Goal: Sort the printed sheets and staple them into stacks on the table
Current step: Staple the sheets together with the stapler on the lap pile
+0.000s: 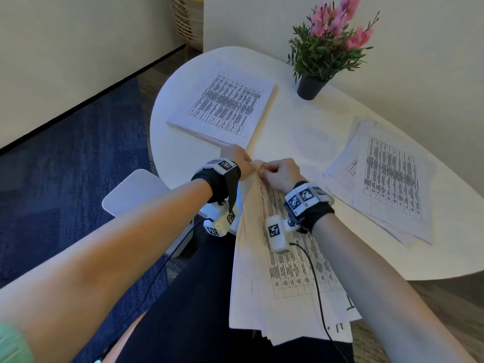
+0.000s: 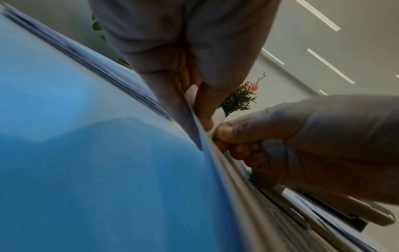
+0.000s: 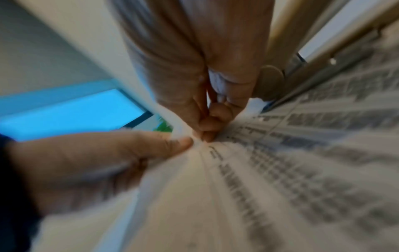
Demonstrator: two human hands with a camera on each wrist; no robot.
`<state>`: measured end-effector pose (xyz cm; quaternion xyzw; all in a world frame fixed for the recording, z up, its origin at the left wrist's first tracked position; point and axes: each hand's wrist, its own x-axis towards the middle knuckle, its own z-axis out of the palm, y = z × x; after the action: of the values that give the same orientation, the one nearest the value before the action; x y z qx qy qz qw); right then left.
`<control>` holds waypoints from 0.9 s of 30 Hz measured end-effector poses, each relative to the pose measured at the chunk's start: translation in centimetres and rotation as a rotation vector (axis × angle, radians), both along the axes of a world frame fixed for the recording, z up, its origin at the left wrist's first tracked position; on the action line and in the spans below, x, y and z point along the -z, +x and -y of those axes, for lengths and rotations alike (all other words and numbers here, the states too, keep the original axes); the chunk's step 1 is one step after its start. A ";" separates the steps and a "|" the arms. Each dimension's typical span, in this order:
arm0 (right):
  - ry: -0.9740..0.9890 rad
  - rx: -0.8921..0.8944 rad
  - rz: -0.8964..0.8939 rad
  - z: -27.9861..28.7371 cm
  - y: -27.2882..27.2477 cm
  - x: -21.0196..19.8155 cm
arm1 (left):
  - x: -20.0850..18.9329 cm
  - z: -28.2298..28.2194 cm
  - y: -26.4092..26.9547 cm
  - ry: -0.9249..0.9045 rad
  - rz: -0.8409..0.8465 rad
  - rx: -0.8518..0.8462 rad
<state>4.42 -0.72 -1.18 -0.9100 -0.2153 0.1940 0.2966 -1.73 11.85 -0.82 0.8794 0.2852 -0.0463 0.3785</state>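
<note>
Head view, frame centre: left hand [image 1: 237,159] and right hand [image 1: 280,172] each pinch the loose sheets' [image 1: 290,271] top corner, likely peeling 1 page free for sorting.

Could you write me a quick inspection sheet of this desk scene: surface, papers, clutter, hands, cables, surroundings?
Surface: white rounded table.
Job's things: neat stack far left; loose pile right; held sheets over the lap. Stapler: nothing seen.
Clutter: potted plant.
Hands: left hand and right hand pinch the held sheets' top corner.
Cables: black wire from the right wrist camera.
Surroundings: blue carpet, wicker basket.
</note>
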 end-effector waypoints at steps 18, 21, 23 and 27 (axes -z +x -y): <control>0.222 -0.073 0.331 1.3 -0.3 -1.5 | -0.5 0.5 -0.1 -0.237 0.366 -0.219; 0.339 -0.207 0.440 0.1 -1.5 -2.1 | -0.9 1.4 -0.4 -0.782 0.375 -0.388; 0.330 -0.296 0.452 -0.3 -1.8 -1.8 | -1.4 1.7 -0.8 -0.988 0.344 -0.477; 0.222 -0.321 0.361 0.0 -1.8 -1.5 | -1.7 1.8 -1.7 -1.082 0.295 -0.556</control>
<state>2.65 -0.75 0.36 -0.8459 -0.4264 0.0481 0.3169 -3.39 10.00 0.84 0.4532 0.3841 0.0381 0.8035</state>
